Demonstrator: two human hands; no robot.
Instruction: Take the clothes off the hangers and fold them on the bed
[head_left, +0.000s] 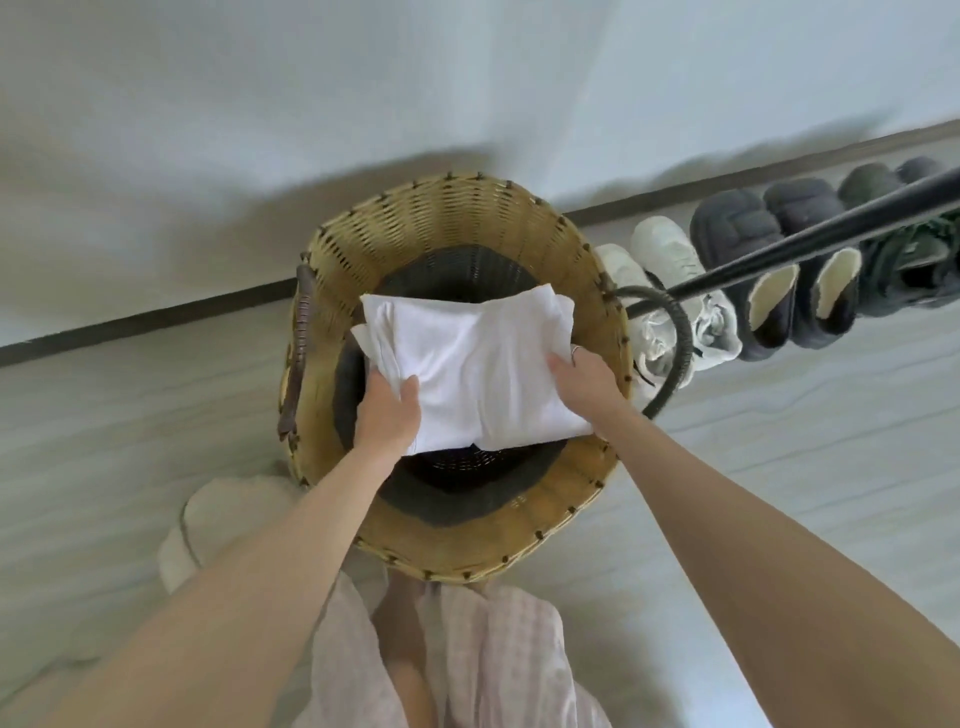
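Observation:
A folded white garment hangs inside the mouth of a round wicker basket that stands on the floor by the wall. My left hand grips the garment's near left edge, thumb on top. At the right edge my right hand holds the fold, fingers tucked beneath it and a ring on one finger. The basket's inside is dark, and I cannot tell whether anything lies under the garment. No hangers and no bed are in view.
A row of shoes and slippers lines the wall to the right. A black rack bar slants over them, its curved foot beside the basket. A pale slipper lies at the near left. My feet and pale patterned clothing are below.

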